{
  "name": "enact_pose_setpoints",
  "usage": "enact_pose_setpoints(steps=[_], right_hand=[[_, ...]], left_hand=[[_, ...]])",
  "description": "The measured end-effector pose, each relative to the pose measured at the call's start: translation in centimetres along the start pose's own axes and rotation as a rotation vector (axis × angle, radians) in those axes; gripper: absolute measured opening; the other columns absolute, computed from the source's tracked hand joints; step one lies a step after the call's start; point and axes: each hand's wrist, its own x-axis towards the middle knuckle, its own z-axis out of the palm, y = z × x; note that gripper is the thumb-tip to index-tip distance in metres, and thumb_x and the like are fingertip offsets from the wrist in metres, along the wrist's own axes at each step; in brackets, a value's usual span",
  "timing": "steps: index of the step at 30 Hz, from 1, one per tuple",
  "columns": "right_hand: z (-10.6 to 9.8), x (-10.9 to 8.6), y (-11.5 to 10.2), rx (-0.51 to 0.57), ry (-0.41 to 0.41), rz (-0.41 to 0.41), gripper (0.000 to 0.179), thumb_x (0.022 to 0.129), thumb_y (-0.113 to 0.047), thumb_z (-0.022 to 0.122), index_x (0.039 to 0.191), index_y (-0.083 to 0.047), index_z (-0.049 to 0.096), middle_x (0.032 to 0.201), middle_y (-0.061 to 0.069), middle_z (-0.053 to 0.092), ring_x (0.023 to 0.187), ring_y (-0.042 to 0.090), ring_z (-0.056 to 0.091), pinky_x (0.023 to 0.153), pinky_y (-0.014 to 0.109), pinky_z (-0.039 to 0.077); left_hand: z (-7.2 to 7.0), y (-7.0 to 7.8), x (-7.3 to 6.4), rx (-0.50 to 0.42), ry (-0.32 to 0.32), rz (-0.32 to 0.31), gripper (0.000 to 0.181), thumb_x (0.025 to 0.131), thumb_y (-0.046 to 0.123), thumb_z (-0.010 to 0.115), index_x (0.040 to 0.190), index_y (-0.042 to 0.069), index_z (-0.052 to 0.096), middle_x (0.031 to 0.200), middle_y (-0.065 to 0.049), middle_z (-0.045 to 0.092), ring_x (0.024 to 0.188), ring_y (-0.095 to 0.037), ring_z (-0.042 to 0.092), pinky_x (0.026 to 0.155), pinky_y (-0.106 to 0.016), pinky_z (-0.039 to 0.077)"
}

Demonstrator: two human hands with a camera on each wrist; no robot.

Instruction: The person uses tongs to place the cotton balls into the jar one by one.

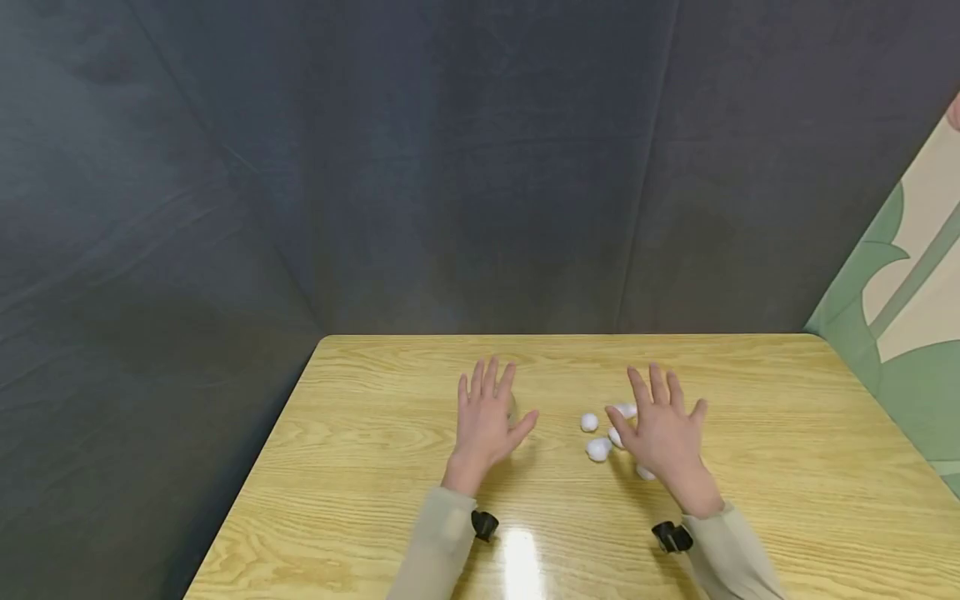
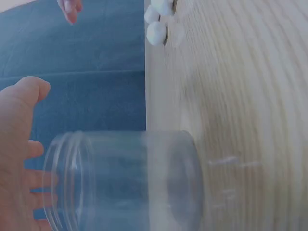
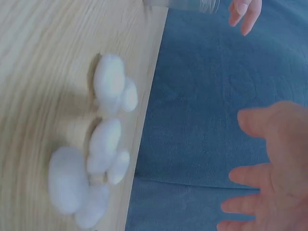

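My left hand [image 1: 483, 423] is held above the table with fingers spread, holding nothing. Beside and below it a clear, threaded-rim jar [image 2: 125, 178] stands upright and looks empty; in the head view the hand hides most of it. My right hand [image 1: 663, 433] hovers with splayed fingers over a group of white cotton balls [image 1: 598, 450], touching none of them. Several cotton balls [image 3: 67, 180] lie close together on the wood in the right wrist view, while the right hand [image 3: 284, 168] is apart from them. Part of the group is hidden under that hand in the head view.
The wood-grain table [image 1: 360, 467] ends at a dark cloth curtain [image 1: 480, 183] behind and on the left. A green and beige patterned panel [image 1: 900, 333] borders the right side. Black wrist devices [image 1: 485, 525] sit at both cuffs.
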Motion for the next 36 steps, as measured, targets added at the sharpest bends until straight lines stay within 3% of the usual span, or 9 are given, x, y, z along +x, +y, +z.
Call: enact_pose_setpoints(steps=[8,13,20,25,28,32,36], right_hand=[[-0.3,-0.8,1.1,0.004,0.123,-0.012,0.061,0.085,-0.028,0.065,0.132,0.003,0.044,0.133,0.033,0.041,0.119,0.051,0.037,0.083,0.07,0.031],[-0.4,-1.5,2.1,0.01,0.163,-0.015,0.06,0.082,-0.023,0.068,0.129,0.008,0.046,0.125,0.034,0.047,0.11,0.053,0.045,0.076,0.066,0.039],[-0.4,-2.5,3.7,0.065,0.062,0.063,0.053,0.087,-0.02,0.062,0.126,0.012,0.045,0.118,0.037,0.048,0.103,0.055,0.046,0.069,0.065,0.04],[0.0,-3.2,4.9,0.099,0.071,0.087,0.05,0.085,-0.017,0.064,0.119,0.015,0.047,0.109,0.039,0.051,0.093,0.054,0.05,0.061,0.06,0.043],[0.2,-3.6,5.7,0.122,0.066,0.11,0.047,0.083,-0.015,0.065,0.114,0.017,0.047,0.103,0.039,0.053,0.084,0.051,0.053,0.054,0.053,0.045],[0.3,-4.2,6.5,0.151,-0.028,0.165,0.043,0.084,-0.014,0.062,0.109,0.017,0.046,0.097,0.038,0.051,0.075,0.045,0.053,0.05,0.046,0.044],[0.4,-4.6,7.1,0.163,-0.126,0.201,0.041,0.085,-0.016,0.061,0.106,0.016,0.045,0.088,0.033,0.05,0.066,0.036,0.052,0.05,0.042,0.043]], left_hand=[[0.3,-2.1,-0.8,-0.197,0.085,0.032,0.073,0.087,0.05,0.055,0.144,0.01,0.034,0.145,-0.017,0.035,0.133,-0.038,0.031,0.104,-0.054,0.026],[0.6,-3.2,-1.2,-0.354,0.132,0.055,0.073,0.084,0.042,0.062,0.142,0.004,0.036,0.143,-0.02,0.038,0.131,-0.038,0.033,0.103,-0.055,0.027],[1.3,-4.2,-1.8,-0.551,0.156,0.053,0.074,0.084,0.04,0.064,0.142,0.003,0.036,0.144,-0.016,0.037,0.131,-0.035,0.033,0.1,-0.058,0.029],[1.9,-4.7,-2.3,-0.71,0.14,0.03,0.076,0.085,0.037,0.065,0.144,0.003,0.031,0.148,-0.014,0.032,0.134,-0.033,0.03,0.102,-0.056,0.028],[2.2,-4.8,-2.6,-0.821,0.116,-0.016,0.078,0.084,0.033,0.068,0.145,0.004,0.029,0.148,-0.015,0.031,0.134,-0.034,0.028,0.102,-0.057,0.027],[2.5,-4.9,-2.7,-0.933,0.087,-0.086,0.081,0.081,0.025,0.071,0.146,0.005,0.027,0.148,-0.016,0.031,0.134,-0.034,0.03,0.103,-0.056,0.025],[2.2,-4.8,-2.9,-1.04,0.054,-0.114,0.083,0.08,0.015,0.072,0.146,0.002,0.025,0.148,-0.02,0.028,0.135,-0.036,0.028,0.104,-0.057,0.023]])
